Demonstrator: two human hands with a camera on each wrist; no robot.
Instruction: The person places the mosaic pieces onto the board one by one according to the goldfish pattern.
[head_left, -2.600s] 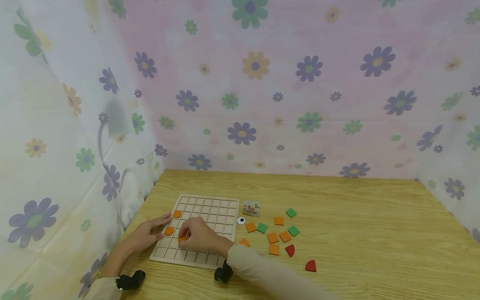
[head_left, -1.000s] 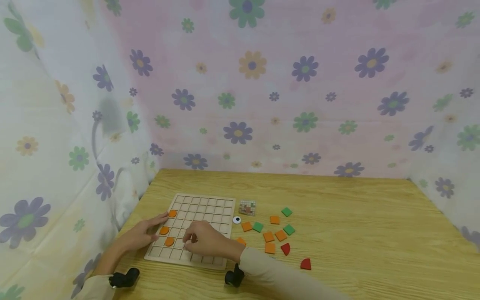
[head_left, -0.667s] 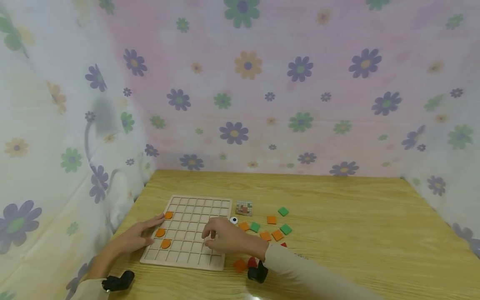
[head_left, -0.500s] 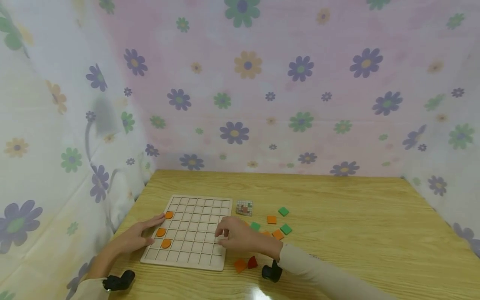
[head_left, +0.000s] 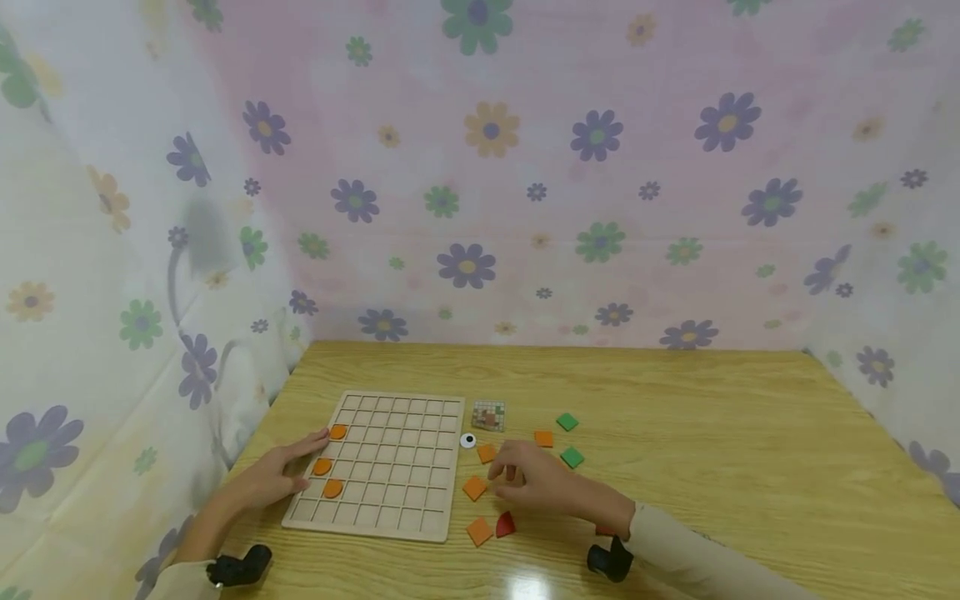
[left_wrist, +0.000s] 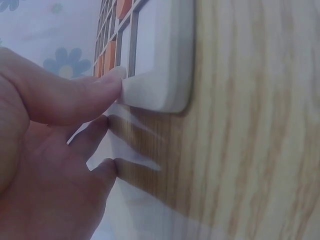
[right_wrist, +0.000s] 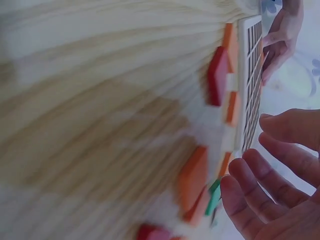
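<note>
A square-celled wooden grid board [head_left: 393, 533] lies flat on the left of the table, with three orange rounded pieces [head_left: 333, 488] in cells along its left side. My left hand [head_left: 266, 477] rests at the board's left edge; in the left wrist view its thumb [left_wrist: 75, 97] touches the rim near a corner. To the right of the board, my right hand [head_left: 536, 477] hovers over loose pieces, fingers loosely bent and nothing between them. Close by are an orange square tile [head_left: 475, 488] and a red quarter-round piece [head_left: 506, 524]. The hand hides some pieces in the head view.
A small patterned grid card [head_left: 489, 415] and a white eye disc [head_left: 468, 441] lie beside the board. Green tiles [head_left: 572, 457] and another orange tile [head_left: 543, 439] lie beyond my right hand. A flower-printed cloth [head_left: 525, 275] surrounds the table at back and sides.
My right hand has let go of an orange rounded piece on the board, then moved right, off the board and over the loose pieces. My left hand has stayed at the board's edge.
</note>
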